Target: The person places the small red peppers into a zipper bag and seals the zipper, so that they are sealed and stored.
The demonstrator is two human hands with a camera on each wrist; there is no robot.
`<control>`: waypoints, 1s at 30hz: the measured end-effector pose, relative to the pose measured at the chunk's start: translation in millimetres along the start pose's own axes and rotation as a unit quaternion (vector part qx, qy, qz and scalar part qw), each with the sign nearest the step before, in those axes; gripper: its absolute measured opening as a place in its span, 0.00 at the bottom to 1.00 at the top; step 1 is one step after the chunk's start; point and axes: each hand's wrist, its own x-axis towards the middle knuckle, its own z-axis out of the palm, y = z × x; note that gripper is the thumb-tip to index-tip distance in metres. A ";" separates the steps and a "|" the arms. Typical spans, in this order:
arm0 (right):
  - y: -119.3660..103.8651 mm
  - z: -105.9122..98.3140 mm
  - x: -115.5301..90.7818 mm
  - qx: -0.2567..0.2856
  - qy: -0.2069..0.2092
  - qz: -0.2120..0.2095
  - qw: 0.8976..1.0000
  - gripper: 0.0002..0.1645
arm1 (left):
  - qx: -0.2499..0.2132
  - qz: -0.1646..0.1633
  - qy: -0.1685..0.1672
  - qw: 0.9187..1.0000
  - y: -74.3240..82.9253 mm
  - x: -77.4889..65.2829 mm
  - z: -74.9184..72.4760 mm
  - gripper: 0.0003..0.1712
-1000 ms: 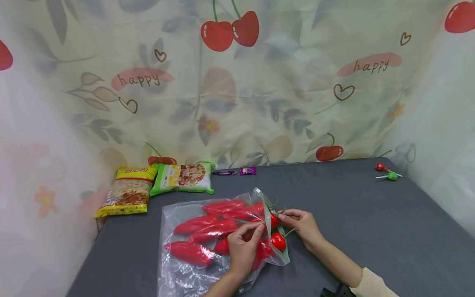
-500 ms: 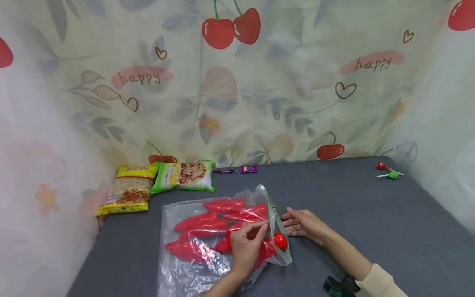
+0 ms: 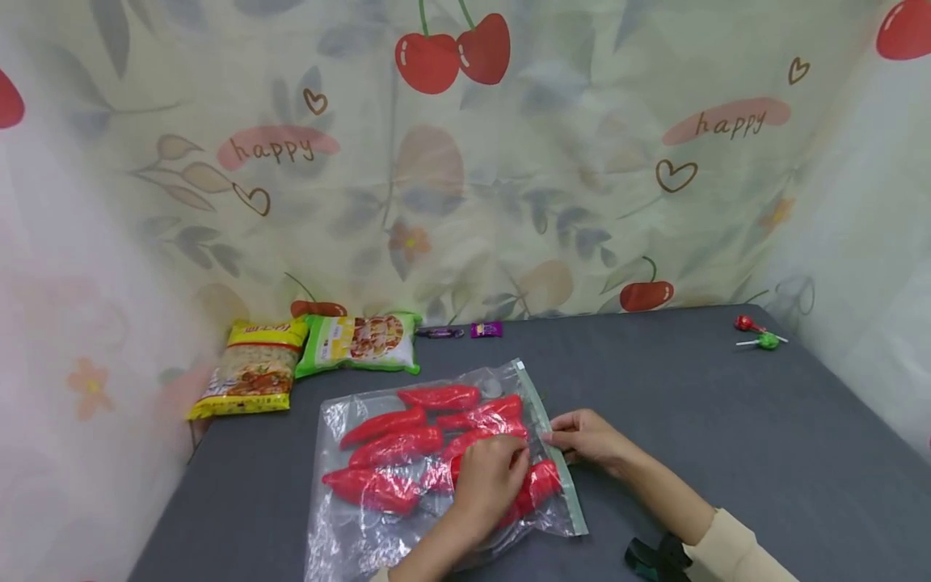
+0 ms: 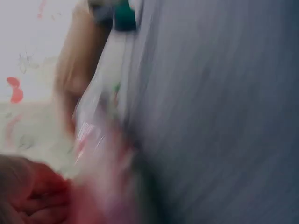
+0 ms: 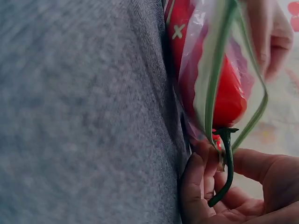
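Observation:
A clear zip bag (image 3: 342,533) with a pale green seal strip along its right end lies on the table, holding several red peppers (image 3: 396,446). My left hand (image 3: 486,485) is over the film near the mouth, thumb and fingertips pinching the plastic; motion blurs it in the left wrist view. At the seal strip, my right hand (image 3: 591,440) pinches the edge. Up close in the right wrist view, the mouth gapes somewhat, and a dark green stem (image 5: 228,158) sticks out past the strip over my right fingers. Some peppers are hidden under the left hand.
A yellow food packet (image 3: 250,370) and a green one (image 3: 360,343) lie at the back left. Beside them are two purple sweets (image 3: 486,330). Two lollipops (image 3: 765,341) lie at the back right. A black device (image 3: 660,556) sits by my right sleeve.
My right hand let go of the stem at the bag's mouth, spread its fingers, then took the seal edge. The mouth now lies flatter. My left hand shifted slightly right.

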 end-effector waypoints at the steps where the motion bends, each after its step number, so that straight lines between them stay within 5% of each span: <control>1: 1.2 0.4 0.4 -0.004 0.003 -0.004 1.000 0.19 | -0.006 -0.010 -0.015 1.000 -1.6 7.0 -5.6 0.03; 6: 4.9 3.8 3.6 -0.016 0.011 -0.031 0.999 0.17 | -0.006 -0.058 -0.098 0.993 -21.0 63.3 -21.7 0.07; 10: 3.7 8.3 4.5 -0.018 0.014 -0.062 0.998 0.18 | 0.023 -0.089 -0.188 0.978 -51.7 102.9 -7.1 0.10; 13: -0.8 9.8 3.4 -0.012 0.000 -0.078 0.997 0.18 | -0.027 -0.120 -0.214 0.969 -71.5 114.4 4.1 0.17; 20: -24.2 -13.3 -1.4 -0.094 0.031 -0.078 0.992 0.16 | -0.202 -0.138 -0.109 0.963 -80.5 129.1 -9.0 0.08; 23: -45.4 -31.9 -3.0 -0.147 0.064 -0.098 0.982 0.14 | -0.268 -0.137 -0.059 0.952 -76.9 136.6 -26.4 0.07; 26: -76.6 -52.8 -6.0 -0.229 0.086 -0.140 0.959 0.11 | -0.336 -0.126 -0.016 0.933 -69.7 143.4 -46.5 0.08; 30: -129.3 -74.3 -16.0 -0.342 0.108 -0.195 0.913 0.09 | -0.411 -0.112 0.033 0.904 -54.6 150.9 -75.5 0.11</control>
